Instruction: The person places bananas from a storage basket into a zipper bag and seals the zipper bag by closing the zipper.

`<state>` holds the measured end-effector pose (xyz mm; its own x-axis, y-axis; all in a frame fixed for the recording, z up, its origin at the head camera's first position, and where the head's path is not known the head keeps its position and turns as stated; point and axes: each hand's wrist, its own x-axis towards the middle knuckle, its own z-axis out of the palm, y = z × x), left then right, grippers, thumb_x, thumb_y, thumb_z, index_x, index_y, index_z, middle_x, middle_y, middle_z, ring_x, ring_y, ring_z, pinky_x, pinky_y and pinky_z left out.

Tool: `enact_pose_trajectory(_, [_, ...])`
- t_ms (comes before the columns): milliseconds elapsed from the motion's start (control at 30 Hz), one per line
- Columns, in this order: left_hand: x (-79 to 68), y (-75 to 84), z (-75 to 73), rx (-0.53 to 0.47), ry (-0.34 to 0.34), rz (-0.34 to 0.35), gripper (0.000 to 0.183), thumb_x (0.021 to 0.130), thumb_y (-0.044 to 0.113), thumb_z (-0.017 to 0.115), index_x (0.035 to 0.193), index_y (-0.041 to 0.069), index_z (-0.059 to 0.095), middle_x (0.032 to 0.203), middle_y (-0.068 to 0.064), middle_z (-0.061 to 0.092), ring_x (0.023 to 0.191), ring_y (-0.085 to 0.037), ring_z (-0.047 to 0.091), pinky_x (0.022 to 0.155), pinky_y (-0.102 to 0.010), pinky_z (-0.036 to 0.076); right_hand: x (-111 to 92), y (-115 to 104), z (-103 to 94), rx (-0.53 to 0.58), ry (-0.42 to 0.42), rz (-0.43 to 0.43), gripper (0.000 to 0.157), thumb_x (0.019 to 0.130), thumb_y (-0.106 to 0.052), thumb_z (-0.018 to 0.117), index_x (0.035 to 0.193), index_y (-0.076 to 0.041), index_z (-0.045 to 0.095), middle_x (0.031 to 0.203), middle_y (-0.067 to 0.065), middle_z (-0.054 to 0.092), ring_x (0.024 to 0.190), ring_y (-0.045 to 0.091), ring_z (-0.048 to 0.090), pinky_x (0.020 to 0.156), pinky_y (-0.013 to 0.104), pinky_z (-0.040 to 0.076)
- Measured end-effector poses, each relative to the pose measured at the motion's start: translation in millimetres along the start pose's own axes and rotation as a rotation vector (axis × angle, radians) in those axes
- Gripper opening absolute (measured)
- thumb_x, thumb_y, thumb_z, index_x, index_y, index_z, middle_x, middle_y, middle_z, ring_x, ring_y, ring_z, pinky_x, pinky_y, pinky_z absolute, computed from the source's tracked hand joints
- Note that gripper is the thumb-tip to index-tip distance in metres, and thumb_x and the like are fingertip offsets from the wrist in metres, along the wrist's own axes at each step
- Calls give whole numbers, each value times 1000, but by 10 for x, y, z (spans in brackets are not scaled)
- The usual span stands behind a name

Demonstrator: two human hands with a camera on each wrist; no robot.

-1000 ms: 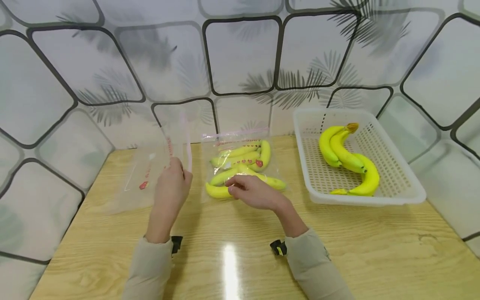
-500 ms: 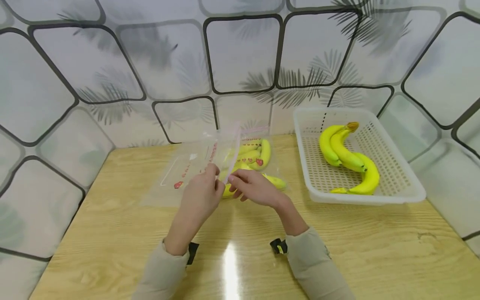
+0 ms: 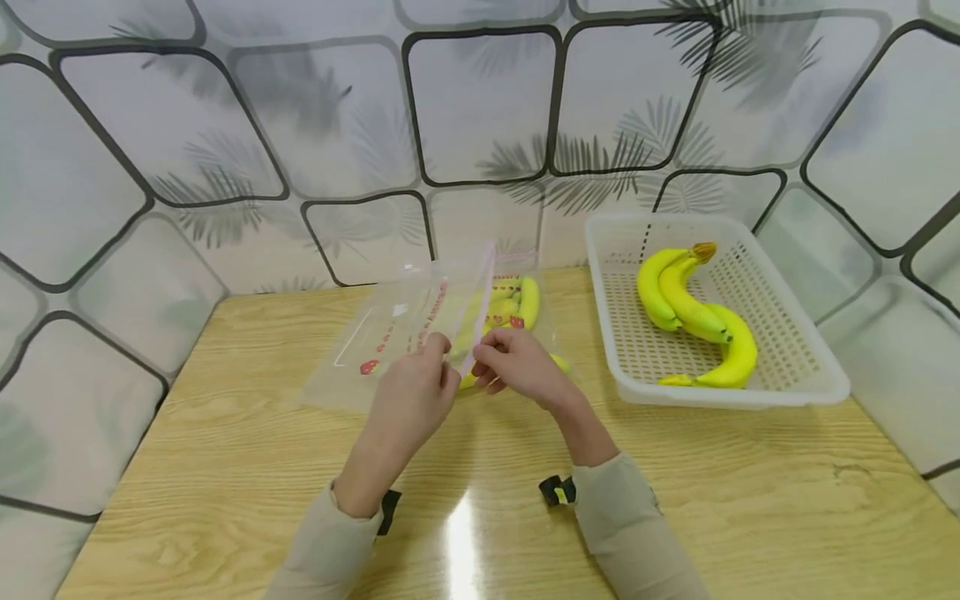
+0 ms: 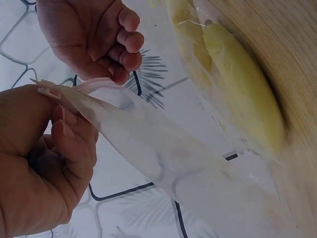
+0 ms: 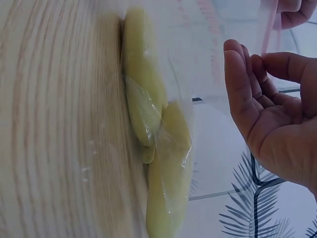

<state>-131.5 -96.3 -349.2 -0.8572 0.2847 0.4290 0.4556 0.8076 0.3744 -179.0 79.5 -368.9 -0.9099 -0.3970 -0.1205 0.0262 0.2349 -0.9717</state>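
Both hands on the strip, fruit waiting in the basket!

Here we are, both hands at the mouth of the clear bag (image 3: 393, 333), raised over the table (image 3: 750, 500). Our left hand (image 3: 412, 387) has thumb and forefinger clamped on the bag's edge, down at the near end of the pink strip (image 3: 484, 304). Our right hand (image 3: 521, 367) meets it just beside, thumb and forefinger pinched together at that strip, the other fingers loosely curled. Sealed or parted? We cannot tell!

To work this edge well, we reckon, we want the left pinch firm and the right one on a single layer, pulling gently along the strip so the thin film doesn't tear.

And look behind: the filled bag (image 3: 522, 262), bananas (image 3: 529, 302) inside, lies partly hidden by the raised film. That's the obstacle; loose plastic could snag there, and whether the two bags touch we can't say. Well apart to the right sits the white basket (image 3: 735, 399), with more yellow fruit (image 3: 741, 354) in it, nothing blocking our reach from this side.
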Motion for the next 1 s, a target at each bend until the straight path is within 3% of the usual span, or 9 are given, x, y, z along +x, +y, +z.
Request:
enact_pose_trajectory(200, [15,54,37,12,-4,-23,8,88,1,60,94,-1,56,51,3,35,42,-8,26,40,-19,21,-25,-22,-25,-41,-15,-68,20,98,-9,51,84,2,61,77,16,65,68,30,66,63,33,58])
enact_pose_trajectory(400, [151,60,24,77,18,-76,13,91,3,58,81,4,49,53,3,29,45,-11,26,42,-22,19,-41,-26,-31,-68,-42,-96,20,98,-8,51,85,2,62,77,20,65,73,43,66,63,35,59])
enact_pose_trajectory(533, [261,18,-75,159,160,-132,1,87,-1,57,87,0,57,50,0,32,45,-12,24,40,-25,19,-36,5,-95,-56,15,-48,21,97,-9,50,87,4,64,80,19,66,70,35,68,63,38,60])
enact_pose_trajectory(600, [298,4,-118,173,269,-167,10,85,-1,56,93,-1,62,47,0,33,44,-12,20,39,-26,18,-29,25,-139,-32,52,-18,21,95,-9,50,84,3,64,78,16,66,67,29,68,63,40,60])
enact_pose_trajectory(700, [338,34,-134,125,420,-206,14,82,-1,53,92,0,63,45,-3,36,43,-13,19,40,-28,17,-17,37,-214,10,96,15,23,93,-11,49,77,1,62,74,12,65,63,24,67,62,42,60])
enact_pose_trajectory(767, [346,90,-111,77,470,-203,12,80,-2,52,88,0,61,45,-5,41,41,-14,22,39,-29,19,0,57,-267,29,130,31,25,92,-12,48,74,0,61,72,11,64,61,24,66,61,42,60])
enact_pose_trajectory(833, [350,155,-69,48,469,-172,10,78,-2,52,85,1,60,45,-6,44,40,-13,23,38,-28,19,6,70,-321,37,166,36,26,92,-11,47,74,0,61,71,10,64,60,22,66,59,40,59])
enact_pose_trajectory(1000, [348,273,17,38,368,-103,5,81,1,57,80,5,54,44,-1,40,37,-10,23,37,-25,19,-24,74,-422,-11,235,26,25,93,-9,47,74,1,60,73,12,63,61,23,65,62,45,59])
